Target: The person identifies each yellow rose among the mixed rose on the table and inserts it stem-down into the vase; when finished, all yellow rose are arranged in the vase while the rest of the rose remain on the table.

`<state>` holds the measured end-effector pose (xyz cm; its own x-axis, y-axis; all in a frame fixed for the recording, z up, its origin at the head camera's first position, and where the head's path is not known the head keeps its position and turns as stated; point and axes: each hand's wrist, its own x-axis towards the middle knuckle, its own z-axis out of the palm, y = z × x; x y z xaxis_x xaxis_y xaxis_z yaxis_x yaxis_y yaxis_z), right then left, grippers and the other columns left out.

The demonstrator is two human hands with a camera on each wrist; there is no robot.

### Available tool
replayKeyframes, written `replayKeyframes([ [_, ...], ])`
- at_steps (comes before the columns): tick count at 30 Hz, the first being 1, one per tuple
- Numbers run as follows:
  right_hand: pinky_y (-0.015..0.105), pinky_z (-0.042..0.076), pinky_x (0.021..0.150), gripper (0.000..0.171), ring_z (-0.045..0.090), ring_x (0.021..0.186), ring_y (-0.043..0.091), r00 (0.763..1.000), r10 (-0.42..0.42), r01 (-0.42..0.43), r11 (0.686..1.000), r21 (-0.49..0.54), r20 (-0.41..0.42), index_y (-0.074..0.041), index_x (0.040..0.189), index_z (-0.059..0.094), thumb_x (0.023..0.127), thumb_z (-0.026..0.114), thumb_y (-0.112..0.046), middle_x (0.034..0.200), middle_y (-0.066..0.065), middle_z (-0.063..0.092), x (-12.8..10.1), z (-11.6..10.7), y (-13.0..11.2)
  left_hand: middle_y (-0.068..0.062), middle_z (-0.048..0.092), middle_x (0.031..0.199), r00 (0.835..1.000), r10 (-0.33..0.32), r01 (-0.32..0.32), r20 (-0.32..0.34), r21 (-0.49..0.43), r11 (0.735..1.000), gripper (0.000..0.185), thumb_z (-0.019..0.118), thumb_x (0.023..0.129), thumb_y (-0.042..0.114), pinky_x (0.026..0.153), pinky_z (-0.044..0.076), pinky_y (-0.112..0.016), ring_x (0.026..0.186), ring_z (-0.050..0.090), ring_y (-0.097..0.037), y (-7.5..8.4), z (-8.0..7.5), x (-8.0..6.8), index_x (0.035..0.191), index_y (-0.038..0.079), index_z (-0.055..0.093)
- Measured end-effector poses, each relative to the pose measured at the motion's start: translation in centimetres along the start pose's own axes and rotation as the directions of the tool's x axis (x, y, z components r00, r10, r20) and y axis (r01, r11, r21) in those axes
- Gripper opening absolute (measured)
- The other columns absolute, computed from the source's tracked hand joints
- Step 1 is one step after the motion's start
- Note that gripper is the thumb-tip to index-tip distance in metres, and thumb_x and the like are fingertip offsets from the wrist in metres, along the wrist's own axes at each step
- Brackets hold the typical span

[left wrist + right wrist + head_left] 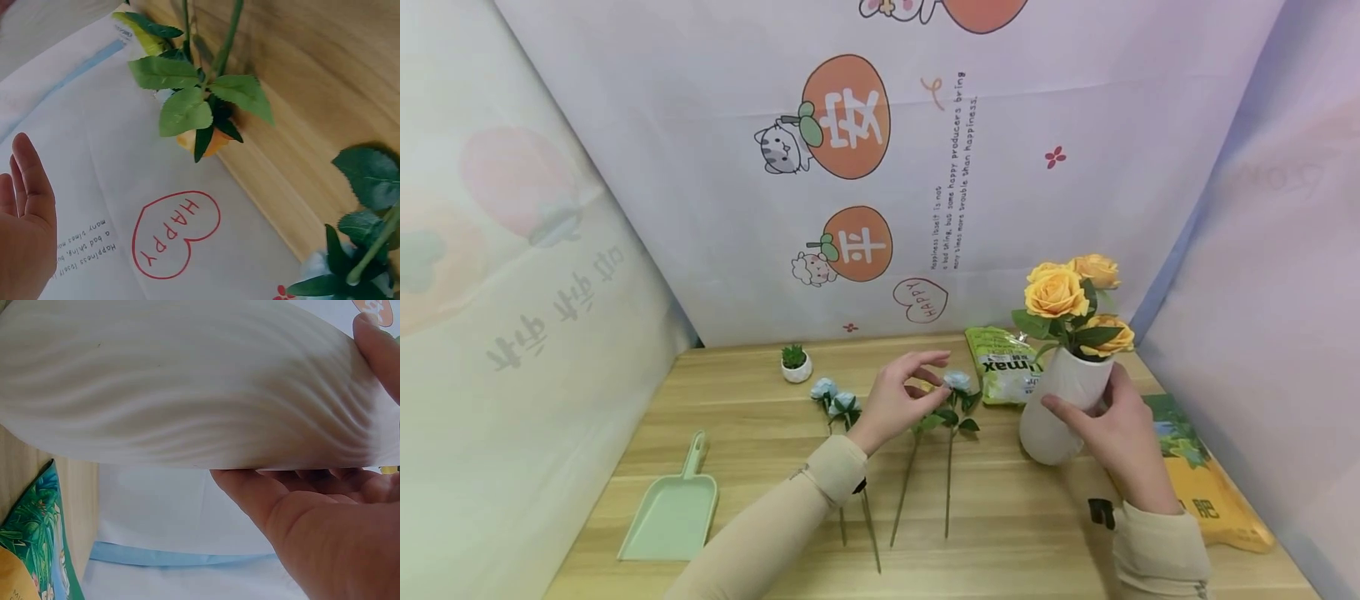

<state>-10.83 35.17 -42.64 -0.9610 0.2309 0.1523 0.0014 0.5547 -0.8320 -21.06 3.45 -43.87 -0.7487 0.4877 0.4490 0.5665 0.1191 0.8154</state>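
Note:
My right hand (1105,421) grips a white ribbed vase (1051,421) that stands slightly tilted on the wooden table (752,433) and holds yellow roses (1063,293). In the right wrist view the vase (187,381) fills the frame, with my palm and thumb of the right hand (350,487) wrapped round it. My left hand (931,375) hovers with fingers relaxed and holds nothing, just left of a blue rose (957,382) lying on the table. The left wrist view shows that left hand (25,219) with straight fingers, beside green leaves (187,94) and stems.
Two more blue roses (835,397) lie left of my left hand, stems toward me. A green dustpan (670,512) lies front left, a tiny potted plant (795,364) at the back. A green bag (1003,362) and a yellow bag (1206,492) flank the vase. Printed sheets wall the table.

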Motion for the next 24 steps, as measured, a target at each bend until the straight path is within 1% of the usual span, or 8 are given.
replayKeyframes([
  [3,0.073,0.053,0.096,0.106,0.056,0.131,0.053,1.000,0.007,-0.007,1.000,-0.001,0.005,-0.003,0.165,0.028,0.093,0.082,-0.058,0.151,0.034,0.051,-0.1,0.0,0.0,-0.002,0.070,0.133,1.000,-0.023,0.023,0.011,0.001,1.000,0.055,0.081,0.097,0.005,0.084,0.066,-0.032,0.105,0.074,-0.020,-0.3,0.0,-0.7,0.147,0.023,0.067],
  [7,0.072,0.053,0.097,0.106,0.056,0.132,0.052,1.000,0.015,-0.016,1.000,0.007,0.009,-0.004,0.165,0.027,0.093,0.082,-0.057,0.152,0.033,0.051,-0.2,0.1,0.0,-0.002,0.070,0.134,0.999,-0.036,0.035,0.015,0.010,0.999,0.057,0.082,0.096,0.004,0.084,0.066,-0.035,0.105,0.074,-0.021,-0.9,0.0,-1.5,0.147,0.023,0.067],
  [10,0.072,0.053,0.097,0.105,0.056,0.132,0.051,1.000,0.013,-0.013,1.000,0.010,0.005,-0.004,0.165,0.027,0.093,0.082,-0.057,0.152,0.032,0.051,-0.3,0.1,0.0,-0.007,0.068,0.135,0.999,-0.052,0.052,0.014,0.024,0.998,0.057,0.082,0.096,0.003,0.084,0.066,-0.034,0.104,0.074,-0.020,-1.5,0.0,-2.1,0.147,0.023,0.067],
  [13,0.073,0.053,0.097,0.105,0.056,0.132,0.051,1.000,0.009,-0.009,1.000,0.008,0.002,-0.005,0.165,0.027,0.093,0.082,-0.057,0.152,0.032,0.051,-0.3,0.1,-0.1,-0.013,0.067,0.137,0.997,-0.079,0.078,0.015,0.047,0.996,0.057,0.082,0.096,0.002,0.083,0.066,-0.030,0.104,0.074,-0.020,-1.9,-0.2,-2.7,0.147,0.023,0.067],
  [15,0.073,0.053,0.097,0.106,0.056,0.132,0.051,1.000,0.008,-0.008,1.000,0.008,0.000,-0.004,0.165,0.027,0.093,0.082,-0.058,0.152,0.032,0.051,-0.3,0.0,-0.1,-0.016,0.066,0.138,0.995,-0.095,0.094,0.023,0.059,0.994,0.058,0.082,0.095,0.001,0.083,0.065,-0.029,0.104,0.074,-0.021,-2.1,-0.2,-3.0,0.147,0.021,0.066],
  [18,0.074,0.053,0.097,0.106,0.055,0.133,0.052,1.000,0.004,-0.004,1.000,0.006,-0.003,-0.004,0.165,0.027,0.093,0.082,-0.057,0.152,0.033,0.050,-0.2,0.0,-0.1,-0.015,0.065,0.140,0.992,-0.121,0.117,0.035,0.096,0.988,0.059,0.082,0.095,0.001,0.084,0.065,-0.028,0.103,0.074,-0.022,-2.7,-0.2,-3.6,0.149,0.016,0.065],
  [21,0.074,0.053,0.097,0.105,0.055,0.133,0.052,1.000,0.002,-0.002,1.000,0.001,-0.007,-0.004,0.165,0.027,0.093,0.082,-0.057,0.151,0.033,0.051,-0.2,0.0,-0.1,-0.018,0.064,0.142,0.987,-0.148,0.138,0.057,0.145,0.980,0.061,0.083,0.094,0.000,0.082,0.065,-0.026,0.103,0.075,-0.023,-3.5,0.0,-4.2,0.150,0.011,0.063],
  [24,0.073,0.054,0.096,0.104,0.056,0.132,0.052,1.000,0.000,0.000,1.000,-0.004,-0.007,-0.004,0.164,0.028,0.093,0.082,-0.057,0.150,0.033,0.051,-0.2,0.0,-0.1,-0.018,0.062,0.146,0.979,-0.183,0.164,0.087,0.194,0.967,0.065,0.085,0.093,0.002,0.081,0.063,-0.022,0.101,0.075,-0.023,-4.3,0.2,-4.9,0.153,0.011,0.061],
])
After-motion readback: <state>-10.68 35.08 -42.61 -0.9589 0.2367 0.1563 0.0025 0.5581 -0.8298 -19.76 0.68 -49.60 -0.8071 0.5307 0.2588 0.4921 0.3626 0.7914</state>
